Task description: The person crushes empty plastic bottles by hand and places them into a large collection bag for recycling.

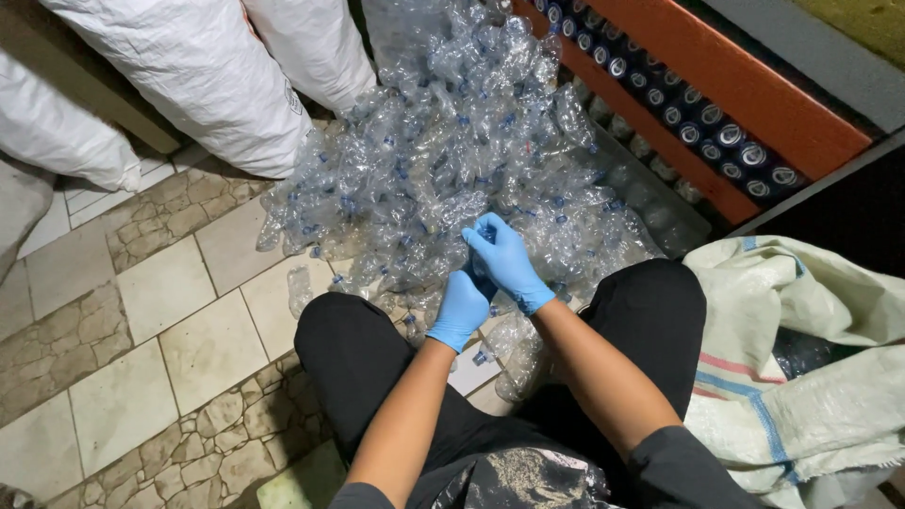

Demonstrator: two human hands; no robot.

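A large heap of crushed clear plastic bottles [452,141] with blue caps lies on the tiled floor in front of my knees. Both my hands wear blue gloves and meet at the heap's near edge. My left hand [462,309] is closed around a clear bottle [479,281] that is mostly hidden between the gloves. My right hand [506,259] grips the top end of the same bottle, fingers curled over it. More flattened bottles [509,353] lie between my legs.
Full white sacks [203,71] stand at the back left. An open woven sack [801,377] with blue and red stripes lies at my right. A red ledge with a row of dark cans [702,123] runs along the back right. Beige floor tiles [160,330] spread to the left.
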